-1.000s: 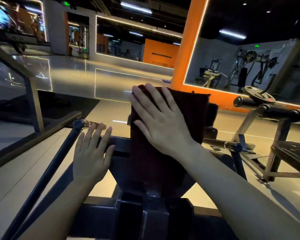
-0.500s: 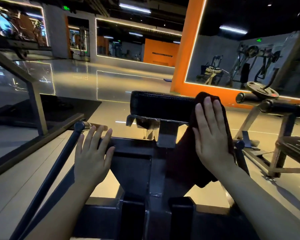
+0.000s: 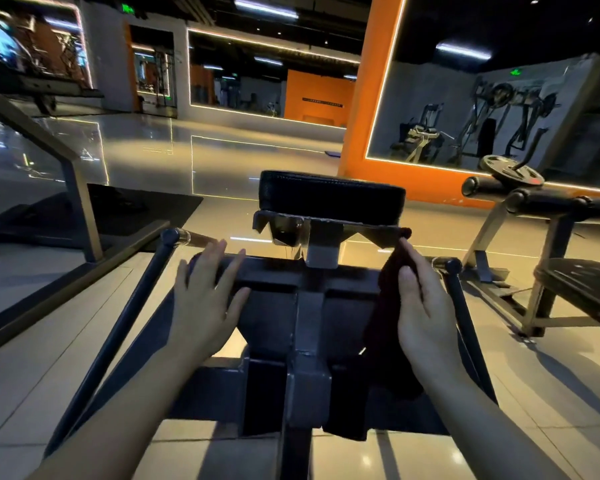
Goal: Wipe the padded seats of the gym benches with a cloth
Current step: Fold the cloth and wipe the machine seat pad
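right hand [image 3: 425,306] dropped off pad [image 3: 331,199] | grip clamped on cloth [image 3: 383,327] | left hand [image 3: 205,299] flat on frame [image 3: 274,275]

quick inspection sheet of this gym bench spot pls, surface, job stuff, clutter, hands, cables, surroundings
surface: black padded seat sits bare on a grey metal bracket above the machine's dark steel frame.
job's things: dark red cloth hangs below the pad's right side, against the frame, not on the pad.
clutter: nothing seen on the pad or frame.
grippers: left hand rests flat on the frame's crossbar, fingers spread; right hand holds the cloth, fingers straight, grip partly hidden.
cables: nothing seen.
surroundings: glossy tiled floor; orange pillar with mirror; another bench with a weight plate to the right; dark floor mat to the left.
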Tool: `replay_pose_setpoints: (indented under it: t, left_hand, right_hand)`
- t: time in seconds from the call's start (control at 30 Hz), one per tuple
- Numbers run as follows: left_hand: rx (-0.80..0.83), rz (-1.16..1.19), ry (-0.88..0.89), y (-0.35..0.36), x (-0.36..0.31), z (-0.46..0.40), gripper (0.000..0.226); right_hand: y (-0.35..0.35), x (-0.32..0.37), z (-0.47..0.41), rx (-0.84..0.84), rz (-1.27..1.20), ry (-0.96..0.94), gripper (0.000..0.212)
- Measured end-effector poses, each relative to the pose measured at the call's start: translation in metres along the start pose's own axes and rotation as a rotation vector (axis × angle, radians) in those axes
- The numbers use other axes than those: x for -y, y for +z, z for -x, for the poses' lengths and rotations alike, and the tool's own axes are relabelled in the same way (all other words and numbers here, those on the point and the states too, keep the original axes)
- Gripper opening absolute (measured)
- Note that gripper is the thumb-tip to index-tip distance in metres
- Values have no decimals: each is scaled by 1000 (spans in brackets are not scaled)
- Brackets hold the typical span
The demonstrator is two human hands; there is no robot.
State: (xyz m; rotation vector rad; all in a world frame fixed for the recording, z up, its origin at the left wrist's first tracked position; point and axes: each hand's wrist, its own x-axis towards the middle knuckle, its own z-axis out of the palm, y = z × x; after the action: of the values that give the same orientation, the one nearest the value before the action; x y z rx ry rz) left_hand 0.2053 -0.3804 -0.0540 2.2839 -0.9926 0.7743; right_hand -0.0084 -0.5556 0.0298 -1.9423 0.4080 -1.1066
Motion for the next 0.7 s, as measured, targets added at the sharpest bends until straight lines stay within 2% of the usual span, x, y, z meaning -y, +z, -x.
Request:
replay_pose_setpoints:
  t: [0.1, 0.2, 0.27, 0.33, 0.43, 0.57, 0.7]
  left_hand:
    - [113, 377, 108, -36, -56, 42, 55]
    - [295, 665, 127, -75, -101, 74, 55]
    - [301, 796, 66, -99, -117, 89, 46]
    - [270, 905, -47, -126, -126, 103, 34]
    - [322, 1071, -191, -170, -127, 130, 22]
    - [278, 1011, -253, -233, -106, 176, 18]
    - [199, 768, -258, -305, -72, 218, 14]
  right_hand:
    - [3, 32, 35, 6, -161, 104, 34]
    - [6, 62, 66, -11, -512, 345, 26]
    - [2, 82, 82, -29, -693, 458, 26]
    - [-2, 101, 101, -45, -741, 468, 25]
    - [-9, 137, 129, -56, -823, 442, 23]
    - [-5, 176, 172, -7, -723, 354, 25]
    - [1, 211, 218, 70, -677, 303, 20]
